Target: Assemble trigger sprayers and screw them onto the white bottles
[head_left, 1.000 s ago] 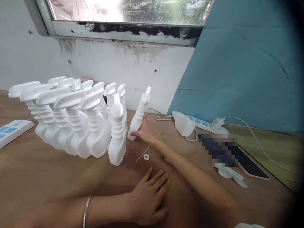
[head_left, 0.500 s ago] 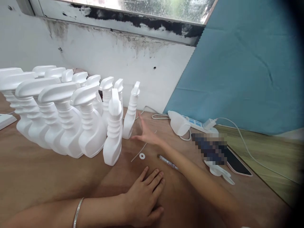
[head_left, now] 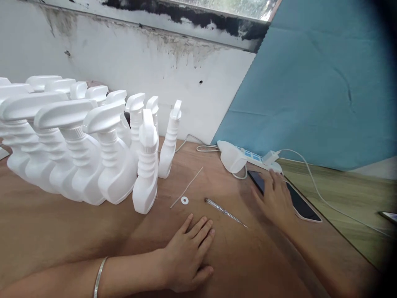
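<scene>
My left hand (head_left: 190, 256) lies flat on the brown tabletop, fingers stretched out and nothing in them. A silver bracelet circles that wrist. Beyond its fingertips are a white ring-shaped washer (head_left: 185, 200), a thin white tube (head_left: 187, 188) and a clear-handled screwdriver (head_left: 221, 208). My right hand (head_left: 276, 200) reaches over a dark phone (head_left: 305, 206), palm down with fingers extended and apart. The hand covers the spot where a small white plastic part lay; whether it touches that part is hidden.
Several white spray bottles (head_left: 116, 171) stand upright at the left. A white bottle (head_left: 231, 157) lies on its side before a power strip (head_left: 254, 158) with a plugged-in charger and cable. Behind are a stained white wall (head_left: 173, 78) and a blue cloth (head_left: 304, 91).
My right hand has moved from beside the spray bottles to the phone at the right, covering the small white part. My left hand stays put. The view has shifted slightly.
</scene>
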